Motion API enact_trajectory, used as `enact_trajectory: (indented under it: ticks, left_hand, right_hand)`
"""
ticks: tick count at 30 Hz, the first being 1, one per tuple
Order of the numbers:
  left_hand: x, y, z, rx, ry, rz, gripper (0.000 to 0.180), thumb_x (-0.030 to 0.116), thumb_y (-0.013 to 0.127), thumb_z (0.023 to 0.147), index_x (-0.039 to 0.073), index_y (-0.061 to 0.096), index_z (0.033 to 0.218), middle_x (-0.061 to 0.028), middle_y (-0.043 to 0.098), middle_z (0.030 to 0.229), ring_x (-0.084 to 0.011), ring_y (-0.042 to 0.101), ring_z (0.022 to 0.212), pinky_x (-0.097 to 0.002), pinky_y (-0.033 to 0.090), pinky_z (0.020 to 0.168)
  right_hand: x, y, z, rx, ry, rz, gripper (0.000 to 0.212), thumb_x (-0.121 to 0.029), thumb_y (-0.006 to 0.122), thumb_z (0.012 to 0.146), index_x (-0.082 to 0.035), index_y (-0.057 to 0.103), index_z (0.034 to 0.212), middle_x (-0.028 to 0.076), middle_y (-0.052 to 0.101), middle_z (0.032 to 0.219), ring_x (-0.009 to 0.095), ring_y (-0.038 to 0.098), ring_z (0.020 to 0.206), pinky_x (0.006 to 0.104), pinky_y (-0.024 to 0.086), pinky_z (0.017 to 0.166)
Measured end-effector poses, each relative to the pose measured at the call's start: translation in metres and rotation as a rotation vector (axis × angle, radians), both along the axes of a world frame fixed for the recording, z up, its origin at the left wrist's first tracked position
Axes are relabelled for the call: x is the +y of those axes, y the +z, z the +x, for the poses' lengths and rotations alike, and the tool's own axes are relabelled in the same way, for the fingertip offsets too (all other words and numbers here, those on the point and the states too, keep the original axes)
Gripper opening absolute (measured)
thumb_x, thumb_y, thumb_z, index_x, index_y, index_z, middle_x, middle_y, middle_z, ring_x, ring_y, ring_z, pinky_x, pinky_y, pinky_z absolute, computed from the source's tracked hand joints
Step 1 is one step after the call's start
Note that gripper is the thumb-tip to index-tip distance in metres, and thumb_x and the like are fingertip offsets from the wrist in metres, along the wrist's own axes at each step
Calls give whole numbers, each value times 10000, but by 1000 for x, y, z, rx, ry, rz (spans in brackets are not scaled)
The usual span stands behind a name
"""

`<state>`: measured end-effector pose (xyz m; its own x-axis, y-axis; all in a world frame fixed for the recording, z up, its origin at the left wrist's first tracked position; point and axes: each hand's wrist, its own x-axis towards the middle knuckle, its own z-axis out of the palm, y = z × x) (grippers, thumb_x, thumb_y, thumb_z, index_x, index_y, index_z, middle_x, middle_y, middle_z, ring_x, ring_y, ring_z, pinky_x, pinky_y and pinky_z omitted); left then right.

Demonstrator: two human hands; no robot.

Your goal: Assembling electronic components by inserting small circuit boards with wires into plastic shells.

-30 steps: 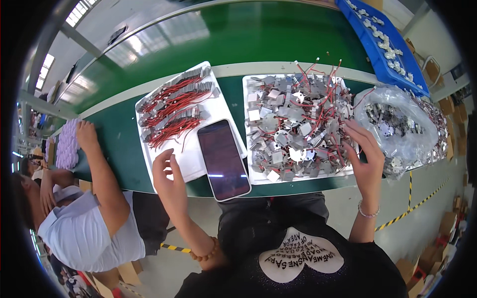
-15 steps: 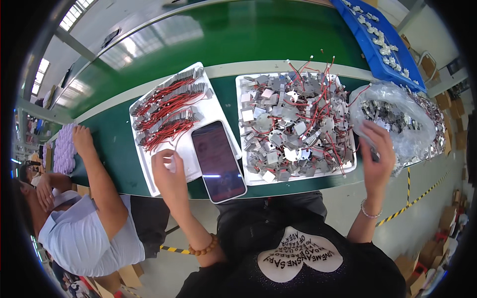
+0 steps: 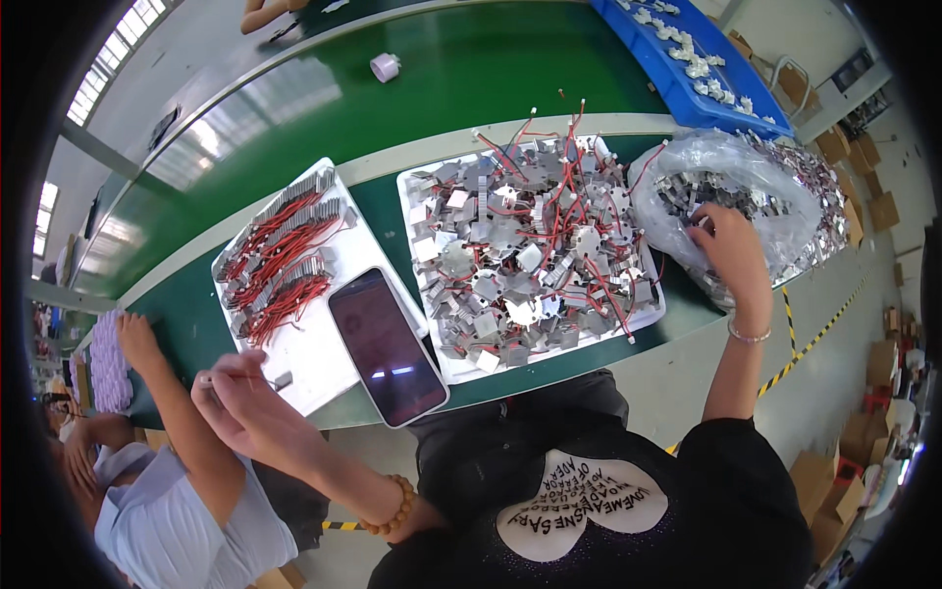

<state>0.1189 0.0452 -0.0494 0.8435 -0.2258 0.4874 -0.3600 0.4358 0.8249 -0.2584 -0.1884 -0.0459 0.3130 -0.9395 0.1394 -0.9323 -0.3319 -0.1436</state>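
From the head camera, your left hand (image 3: 243, 398) sits low at the near edge of the green table (image 3: 471, 69), fingers curled shut and pinching a small wired metal part (image 3: 270, 378) just over the corner of the left white tray (image 3: 324, 363). That tray holds neat rows of red-wired parts (image 3: 280, 260), and a dark phone (image 3: 387, 346) lies tilted across its near right corner, overhanging the table edge.

Your right hand (image 3: 726, 245) reaches up into the mouth of the clear plastic bag (image 3: 775, 182) full of small metal pieces; its fingers are bent down among them, but you cannot tell whether they grip anything.

Between your hands stands the right white tray (image 3: 417, 177), heaped with loose metal squares and tangled red wires (image 3: 535, 245). Beyond the bag is a blue bin (image 3: 687, 88) with pale parts. A small white roll (image 3: 385, 67) rests far up the table. To your left, another person's hand (image 3: 137, 339) rests by a purple stack (image 3: 106, 363).
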Motion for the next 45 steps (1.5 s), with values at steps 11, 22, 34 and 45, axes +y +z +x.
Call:
enact_trajectory:
  ticks: [11, 22, 34, 45]
  left_hand:
    - [1, -4, -32, 110, -237, 143, 40, 48, 481, 878, 26, 448, 881, 2, 368, 654, -48, 289, 516, -199, 225, 454]
    - [-2, -4, -49, 57, -353, 285, 59, 23, 523, 843, 8, 468, 856, -27, 458, 694, -73, 412, 591, -198, 331, 525]
    - [1, -2, -65, 68, -499, 381, 91, -62, 537, 806, -14, 496, 871, -31, 495, 797, -70, 435, 706, -178, 348, 633]
    - [-7, 10, -88, 96, -606, 383, 131, -99, 585, 768, -25, 545, 869, -21, 498, 791, -47, 420, 658, -167, 330, 592]
  right_hand:
    - [-2, -16, 8, 33, -99, -133, 204, -182, 668, 718, -10, 594, 797, 126, 615, 774, 300, 589, 741, 385, 457, 662]
    - [-2, -22, 8, 71, -305, -166, 192, -186, 651, 722, -27, 618, 825, 123, 653, 792, 295, 624, 736, 375, 490, 669]
    - [7, -21, 22, 15, -313, -235, 248, -293, 642, 749, -46, 631, 777, 131, 647, 755, 310, 619, 736, 406, 489, 654]
    - [48, 12, 34, -661, -223, -410, 136, -62, 631, 797, -6, 650, 920, 82, 660, 767, 131, 603, 679, 255, 466, 646]
